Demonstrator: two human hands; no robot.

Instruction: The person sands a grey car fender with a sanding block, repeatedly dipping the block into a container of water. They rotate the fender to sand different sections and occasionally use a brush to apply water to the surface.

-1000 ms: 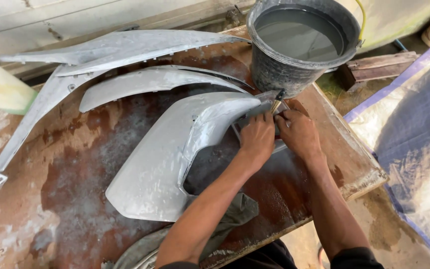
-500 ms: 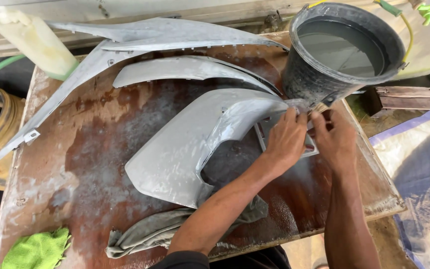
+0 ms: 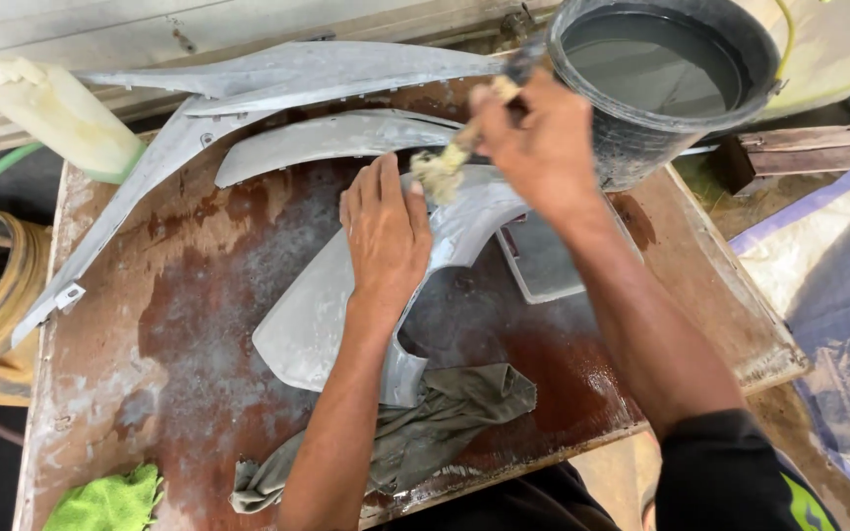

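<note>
At the left, a pale bottle [image 3: 56, 108] stands at the edge of the wet board [image 3: 179, 324], beside long grey trim pieces [image 3: 277, 74]. My left hand [image 3: 384, 231] lies flat with spread fingers on the curved grey panel [image 3: 312, 320], to keep it steady. My right hand [image 3: 533, 138] closes around a brush [image 3: 442, 167], its bristles touching the panel's top, near the water bucket [image 3: 666, 79].

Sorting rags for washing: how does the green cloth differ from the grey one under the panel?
The green cloth is bright and bunched at the board's near left corner, touching nothing else. The grey cloth is dull, larger and spread out, partly under the grey body panel. Both lie crumpled on the wet wooden board.
</note>
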